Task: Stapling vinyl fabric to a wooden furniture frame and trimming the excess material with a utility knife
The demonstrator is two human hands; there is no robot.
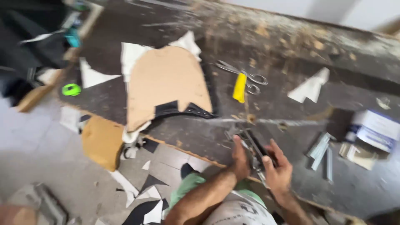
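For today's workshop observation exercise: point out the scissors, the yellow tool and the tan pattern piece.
scissors (246,75), head view, on the pivot where the blades meet.
yellow tool (239,87), head view, middle of its body.
tan pattern piece (166,81), head view, centre of its flat face.

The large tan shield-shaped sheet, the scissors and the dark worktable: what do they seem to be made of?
The large tan shield-shaped sheet looks like matte cardboard or fibreboard: flat, stiff, uniform tan. The scissors look like bright metal, with grey shiny blades and loops. The dark worktable seems to be worn wood or board; pale chips and scuffs show through its dark coating. Blur leaves all three uncertain.
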